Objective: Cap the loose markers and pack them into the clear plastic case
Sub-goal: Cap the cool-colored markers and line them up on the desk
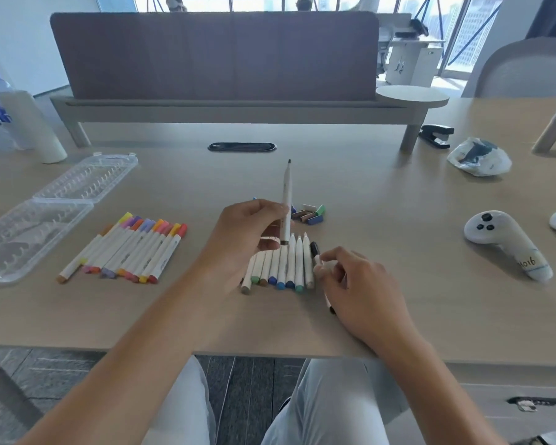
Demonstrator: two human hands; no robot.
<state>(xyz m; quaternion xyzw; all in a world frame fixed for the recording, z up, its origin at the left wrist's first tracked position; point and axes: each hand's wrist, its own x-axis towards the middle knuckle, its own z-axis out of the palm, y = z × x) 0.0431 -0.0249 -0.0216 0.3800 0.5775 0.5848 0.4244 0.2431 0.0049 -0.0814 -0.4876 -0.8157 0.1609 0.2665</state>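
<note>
The surface (382, 220) in front of me carries everything. Far to my left lies the clear plastic case (45, 216), open and holding no markers yet. Beside it is the row of capped markers (126, 248), lying side by side. Nearer the middle sits the uncapped row (283, 264), bare tips pointing away from me, partly under my left hand (247, 239). That hand's fingers are curled round one uncapped marker (286, 203), held upright, tip up. My right hand (357, 284) has its fingers pinched on another marker (318, 261) at the row's right edge; its dark end pokes out below my palm. Beyond the row is the little heap of loose caps (308, 213).

I judge I'm midway through capping. Next I need the cap that matches the upright marker's colour from the heap, pressed straight onto the tip.
</note>
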